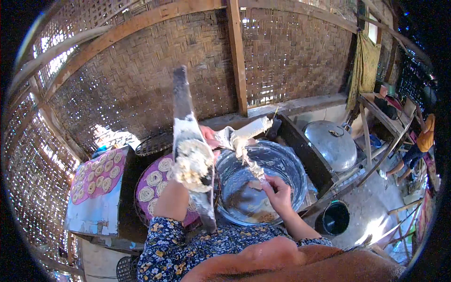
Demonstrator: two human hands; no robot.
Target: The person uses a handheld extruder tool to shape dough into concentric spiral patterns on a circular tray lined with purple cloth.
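Note:
My left hand [209,136] is closed round the middle of a long wooden press [182,101], held up on end above the basin's left side. Pale sticky dough [192,162] is caked on its face. To the right of those fingers juts a white, dough-coated cylinder [252,130]; how it joins the press is hidden. My right hand [279,192] pinches a thin, dough-smeared stick [256,170] below the cylinder, and a strand of dough links the two. Under both hands stands a wide metal basin [302,176], its inside streaked with batter.
Left, a pink round mat [143,181] and a pink sheet [94,190] bear several coiled dough rounds. A lidded metal pot [331,145] stands right, near a dark bucket [336,217] on the floor. A person in orange [426,134] is at far right, by a wooden table [383,110].

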